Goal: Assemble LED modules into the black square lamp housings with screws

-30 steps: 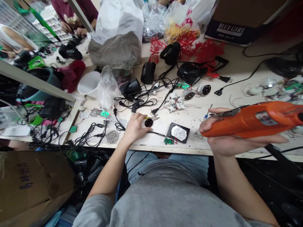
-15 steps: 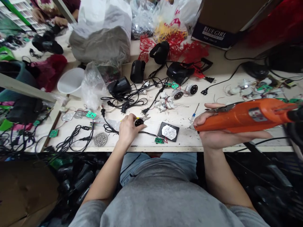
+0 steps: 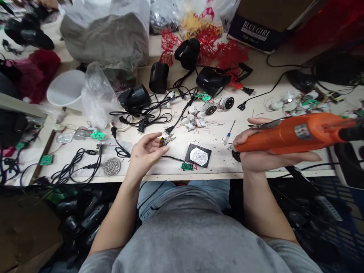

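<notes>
My right hand [image 3: 253, 161] holds an orange electric screwdriver [image 3: 284, 133] across its palm, several fingers stretched out beneath it. A black disc [image 3: 236, 155] lies partly hidden below the tool's tip. My left hand [image 3: 145, 156] is raised a little over the bench, thumb and fingers around a small dark round piece [image 3: 162, 142], seen nearly edge-on. Just beyond those fingertips are cutting pliers [image 3: 170, 139]. Between my hands lies a black square plate with a silver panel [image 3: 199, 156], wired to a green circuit board [image 3: 187, 166]. A blue-handled screwdriver [image 3: 229, 135] rests near the right hand.
A round heap of screws [image 3: 111, 167] sits left of my left hand. Behind are tangled black cables [image 3: 148, 117], black lamp housings [image 3: 135, 96], white lamp parts [image 3: 195, 119], a white bowl [image 3: 66, 89] and a cardboard box [image 3: 253, 30]. More parts [image 3: 290, 100] lie at right.
My left hand has lifted slightly and turned, so the dark round piece shows less of its face. My right hand keeps the electric screwdriver. The whole view has shifted a little.
</notes>
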Action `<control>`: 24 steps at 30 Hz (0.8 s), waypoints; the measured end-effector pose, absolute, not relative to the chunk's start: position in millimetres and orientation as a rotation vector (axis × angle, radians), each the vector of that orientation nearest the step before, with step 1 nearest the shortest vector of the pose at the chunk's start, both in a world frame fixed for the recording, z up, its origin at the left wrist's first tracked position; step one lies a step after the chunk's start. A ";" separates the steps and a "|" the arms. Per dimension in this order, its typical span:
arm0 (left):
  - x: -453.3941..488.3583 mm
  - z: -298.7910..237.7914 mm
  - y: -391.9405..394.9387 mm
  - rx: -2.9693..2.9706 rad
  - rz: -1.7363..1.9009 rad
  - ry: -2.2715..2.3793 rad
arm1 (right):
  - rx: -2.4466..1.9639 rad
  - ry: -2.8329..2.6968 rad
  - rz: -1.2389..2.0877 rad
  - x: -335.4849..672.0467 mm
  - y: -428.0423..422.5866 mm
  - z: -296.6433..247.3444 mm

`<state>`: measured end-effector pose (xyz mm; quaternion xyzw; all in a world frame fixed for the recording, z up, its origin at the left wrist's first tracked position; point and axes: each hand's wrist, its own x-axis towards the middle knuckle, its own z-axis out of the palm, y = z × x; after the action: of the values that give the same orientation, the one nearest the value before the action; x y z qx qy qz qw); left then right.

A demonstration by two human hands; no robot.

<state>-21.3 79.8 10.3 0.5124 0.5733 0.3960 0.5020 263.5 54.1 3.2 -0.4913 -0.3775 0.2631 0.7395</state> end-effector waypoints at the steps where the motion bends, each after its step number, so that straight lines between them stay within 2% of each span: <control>1: -17.4 10.6 78.3 1.146 0.969 1.319 | -1.092 -0.853 0.544 263.9 52.1 1.7; 8: 8.8 4.9 67.7 0.728 0.985 1.061 | -0.997 -0.877 0.417 256.5 47.6 5.9; 16: 13.1 -0.4 61.6 0.653 0.918 0.953 | -1.067 -0.903 0.271 263.2 39.3 -6.0; 24: 16.9 0.1 57.1 0.608 0.887 0.892 | -1.061 -0.915 0.289 276.7 39.0 -0.6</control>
<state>16.9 57.1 0.1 0.2801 0.4108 0.4082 0.7656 276.7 39.0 -0.6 -0.4862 -0.4196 0.1325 0.7550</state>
